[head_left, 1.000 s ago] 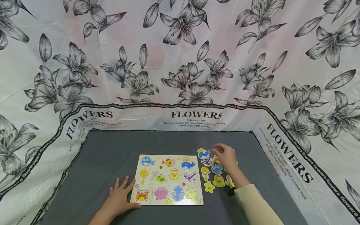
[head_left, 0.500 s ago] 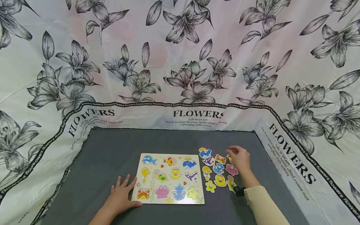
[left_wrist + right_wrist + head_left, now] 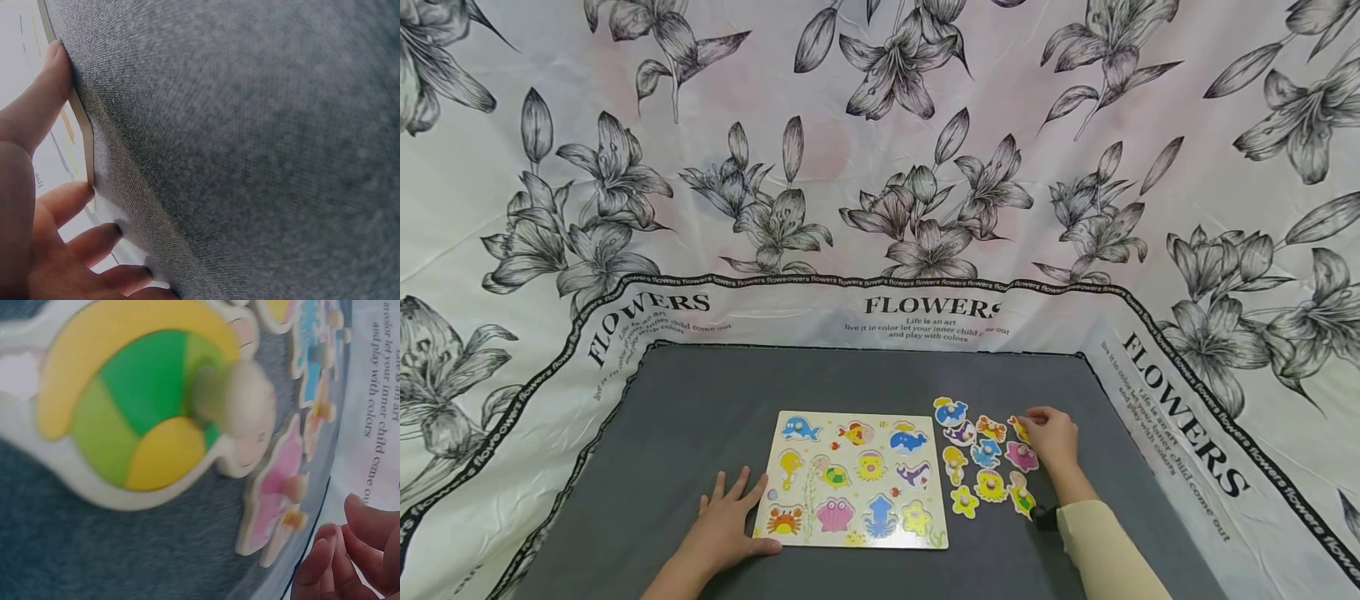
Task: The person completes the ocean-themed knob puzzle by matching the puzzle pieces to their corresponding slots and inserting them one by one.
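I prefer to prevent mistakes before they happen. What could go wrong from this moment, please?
The right hand is at the orange-yellow puzzle piece, close to the pink puzzle piece; it might nudge both.
The left hand touches the puzzle board near its corner; pushing there could slide it.

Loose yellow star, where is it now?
In the head view, the loose star lies right of the board, just below the yellow seahorse and left of the turtle.
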{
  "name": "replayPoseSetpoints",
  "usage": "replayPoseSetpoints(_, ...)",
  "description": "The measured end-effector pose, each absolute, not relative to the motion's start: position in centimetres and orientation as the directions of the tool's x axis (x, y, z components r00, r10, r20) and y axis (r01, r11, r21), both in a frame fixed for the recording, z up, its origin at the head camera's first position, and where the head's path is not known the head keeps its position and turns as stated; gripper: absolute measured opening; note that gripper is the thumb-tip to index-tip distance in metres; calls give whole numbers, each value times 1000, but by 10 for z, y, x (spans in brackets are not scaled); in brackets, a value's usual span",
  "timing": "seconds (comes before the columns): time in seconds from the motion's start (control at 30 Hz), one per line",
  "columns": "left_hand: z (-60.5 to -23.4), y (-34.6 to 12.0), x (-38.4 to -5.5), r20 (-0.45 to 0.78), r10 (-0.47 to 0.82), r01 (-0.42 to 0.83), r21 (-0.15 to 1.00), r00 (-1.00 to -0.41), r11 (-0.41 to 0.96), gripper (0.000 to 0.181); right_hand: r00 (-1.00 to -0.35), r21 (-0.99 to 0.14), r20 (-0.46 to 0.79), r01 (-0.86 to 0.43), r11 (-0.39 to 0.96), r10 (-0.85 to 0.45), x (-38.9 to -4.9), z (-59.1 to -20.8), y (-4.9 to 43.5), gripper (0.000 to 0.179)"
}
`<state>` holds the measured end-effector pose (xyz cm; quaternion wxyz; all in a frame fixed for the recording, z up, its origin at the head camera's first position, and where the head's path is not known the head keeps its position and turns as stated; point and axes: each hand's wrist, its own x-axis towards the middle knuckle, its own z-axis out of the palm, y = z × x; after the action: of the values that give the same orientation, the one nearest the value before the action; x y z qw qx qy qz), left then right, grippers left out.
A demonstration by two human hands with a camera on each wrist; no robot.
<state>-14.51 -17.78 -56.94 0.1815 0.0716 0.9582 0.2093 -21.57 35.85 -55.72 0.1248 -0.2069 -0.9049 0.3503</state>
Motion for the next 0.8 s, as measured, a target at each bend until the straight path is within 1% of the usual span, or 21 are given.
replayPoseSetpoints(0.27,-571,-179,-144,-301,213,68,427,-929,902,121,-887,-653,48,321,686,460,-214,-567,363,26)
replayPoseSetpoints(0.4,-571,-178,-144,-305,215,68,430,-928,900,120,-881,-654,16,348,671,473,-212,-571,364,25)
replayPoseSetpoints(0.8,-571,-180,-144,-295,213,71,427,-932,901,121,-865,-671,30,353,652,500,-218,-573,363,19)
